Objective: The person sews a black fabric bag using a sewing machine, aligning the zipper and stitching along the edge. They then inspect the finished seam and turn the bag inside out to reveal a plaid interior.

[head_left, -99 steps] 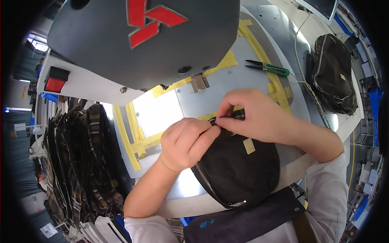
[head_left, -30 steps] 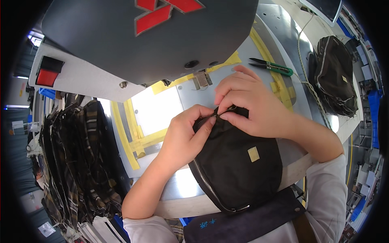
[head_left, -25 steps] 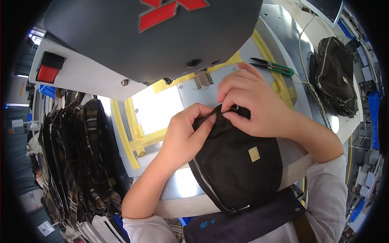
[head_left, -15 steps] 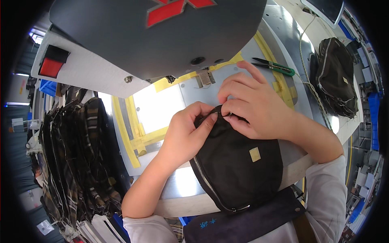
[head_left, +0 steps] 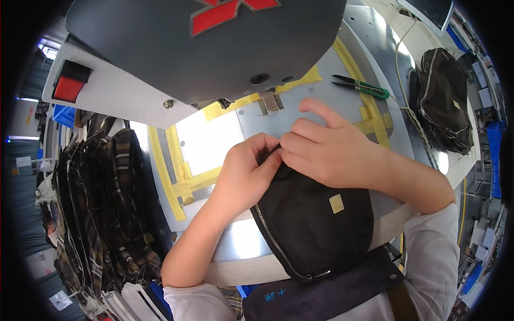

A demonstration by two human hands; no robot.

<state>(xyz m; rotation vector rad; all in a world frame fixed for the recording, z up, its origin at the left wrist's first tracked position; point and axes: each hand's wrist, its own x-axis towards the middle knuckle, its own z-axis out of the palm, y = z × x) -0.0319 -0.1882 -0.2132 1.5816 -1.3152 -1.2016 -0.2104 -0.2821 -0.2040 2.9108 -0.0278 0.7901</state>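
A black fabric bag piece [head_left: 316, 224] lies across the front edge of the machine table, with a metal zipper [head_left: 273, 241] along its left side and a small pale yellow patch [head_left: 336, 204] on its face. At its far edge my left hand [head_left: 247, 168] pinches the cloth between thumb and fingers. Close against it, my right hand [head_left: 326, 152] grips the same edge, its index finger raised and bent. The two sets of fingertips nearly touch, and the bit of edge between them is mostly hidden.
Overhead looms a dark sewing machine head [head_left: 214, 53]. Green-handled thread snips [head_left: 364, 86] lie on the taped metal table [head_left: 214, 144]. A stack of black bag pieces [head_left: 444, 101] sits at right by a pale cord [head_left: 399, 53]. Plaid and black fabric pieces [head_left: 101, 203] hang at left.
My right hand has shifted left along the bag piece's edge, closer to my left thumb, and its fingers have curled in. My left hand has stayed nearly still.
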